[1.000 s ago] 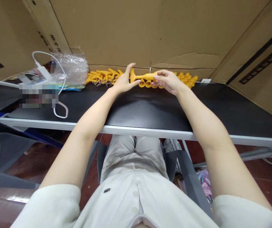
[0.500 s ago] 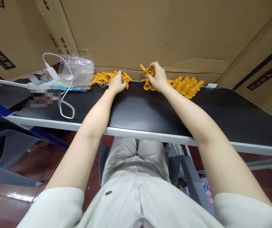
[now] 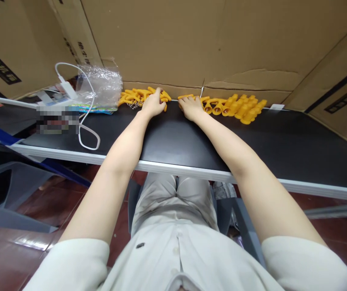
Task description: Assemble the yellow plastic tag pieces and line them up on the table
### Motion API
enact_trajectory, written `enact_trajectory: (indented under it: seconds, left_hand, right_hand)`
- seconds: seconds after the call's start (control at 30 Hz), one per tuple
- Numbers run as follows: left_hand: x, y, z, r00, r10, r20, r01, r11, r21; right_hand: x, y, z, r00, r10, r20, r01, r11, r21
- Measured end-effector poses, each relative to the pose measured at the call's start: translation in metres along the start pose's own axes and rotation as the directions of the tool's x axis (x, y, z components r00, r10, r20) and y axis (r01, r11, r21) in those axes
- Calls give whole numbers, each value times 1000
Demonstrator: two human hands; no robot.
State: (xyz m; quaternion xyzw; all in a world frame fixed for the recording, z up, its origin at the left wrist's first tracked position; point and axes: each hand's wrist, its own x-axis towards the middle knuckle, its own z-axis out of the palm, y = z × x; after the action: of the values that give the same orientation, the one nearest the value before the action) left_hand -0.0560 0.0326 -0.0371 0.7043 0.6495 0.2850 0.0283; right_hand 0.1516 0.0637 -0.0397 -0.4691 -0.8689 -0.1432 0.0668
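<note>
My left hand [image 3: 153,104] rests at the right end of a loose pile of yellow branching pieces [image 3: 134,96], its thumb and forefinger around one of them. Small metal chains show at the front of that pile. At the left end of a row of yellow cup-ended pieces [image 3: 217,109], my right hand [image 3: 191,108] has its fingers curled over a yellow piece [image 3: 181,97] with a stem. The fingers hide most of that piece. Round hollow ends in the row face me, and more pieces stand close together at its right [image 3: 246,108].
A clear plastic bag [image 3: 105,87] lies on colourful flat packs at the left. Near it a white cable [image 3: 85,143] loops over the black tabletop [image 3: 176,141]. Cardboard walls [image 3: 167,44] close off the back and sides. A white tag [image 3: 276,107] lies at the back right.
My right hand has come down and slightly left, lowering the yellow piece from above the row to its left end. My left hand stays at the pile. The view has shifted slightly.
</note>
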Motion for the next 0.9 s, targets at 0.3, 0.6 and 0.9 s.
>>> enact_trajectory:
  seconds: [0.3,0.6,0.9]
  left_hand:
    - [-4,13,-3,999,13,42,-15,999,33]
    - [-4,15,0,996,91,21,-91,996,-6]
    - [-5,18,3,997,69,38,-68,998,-12]
  right_hand:
    - [3,13,18,999,44,-8,-43,990,133]
    - [-19,9,9,992,-40,-116,55,990,129]
    - [-68,47,6,994,16,-104,-6,995,101]
